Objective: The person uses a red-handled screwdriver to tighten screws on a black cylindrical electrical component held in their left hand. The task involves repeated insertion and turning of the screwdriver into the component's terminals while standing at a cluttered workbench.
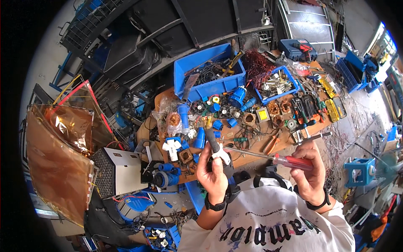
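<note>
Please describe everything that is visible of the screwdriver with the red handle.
The screwdriver has a red, see-through handle that looks like plastic and a long, thin metal shaft. Gripped at the handle by the right hand, it slants slightly up toward the left in the picture. Its tip is close to the white piece in the left hand; whether they touch, I cannot tell.

Left grip (213, 176), thumb (217, 166) raised, fingers (203, 163) curled, right grip (310, 170) wrapped tight, the two apart
</note>
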Tool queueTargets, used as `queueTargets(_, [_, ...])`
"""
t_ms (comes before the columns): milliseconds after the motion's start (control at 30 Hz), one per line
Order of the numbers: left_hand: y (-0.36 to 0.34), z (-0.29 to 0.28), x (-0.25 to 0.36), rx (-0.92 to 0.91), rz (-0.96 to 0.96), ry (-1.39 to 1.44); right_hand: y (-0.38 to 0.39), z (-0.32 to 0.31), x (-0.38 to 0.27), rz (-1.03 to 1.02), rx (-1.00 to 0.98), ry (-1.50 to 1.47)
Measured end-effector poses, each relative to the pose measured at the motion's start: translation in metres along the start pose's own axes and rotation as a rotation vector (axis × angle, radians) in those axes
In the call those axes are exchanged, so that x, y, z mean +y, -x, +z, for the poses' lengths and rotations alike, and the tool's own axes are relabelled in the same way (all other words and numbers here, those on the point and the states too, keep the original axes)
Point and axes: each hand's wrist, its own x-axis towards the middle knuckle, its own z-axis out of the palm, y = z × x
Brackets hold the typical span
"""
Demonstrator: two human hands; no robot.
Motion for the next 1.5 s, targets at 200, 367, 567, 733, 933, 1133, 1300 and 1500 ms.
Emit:
queueTargets(200, [0.001,0.012,0.005,0.083,0.02,-0.009,0.009,0.002,0.001,0.122,0.072,-0.077])
queueTargets(367, [0.006,0.0,0.005,0.025,0.003,-0.009,0.013,-0.002,-0.006,0.277,0.007,-0.06])
queueTargets(567, [0.008,-0.001,0.009,0.048,-0.016,-0.019,0.008,0.0,0.0,0.009,0.015,0.03])
queueTargets(733, [0.008,-0.004,0.009,0.049,-0.01,-0.011,0.005,0.003,0.001,-0.062,0.011,0.024])
queueTargets(933, [0.009,-0.007,0.008,0.058,-0.027,-0.003,0.011,0.009,-0.009,0.258,0.035,-0.213])
queueTargets(1133, [0.007,-0.008,0.005,0.062,-0.014,-0.018,0.012,0.006,-0.004,0.18,-0.035,-0.004])
queueTargets(1300, [0.007,-0.012,0.004,0.083,-0.026,-0.018,0.003,0.012,-0.001,-0.056,0.009,0.008])
queueTargets(1500, [0.006,-0.012,-0.001,0.087,0.027,-0.036,0.003,0.018,-0.005,0.17,0.046,-0.123])
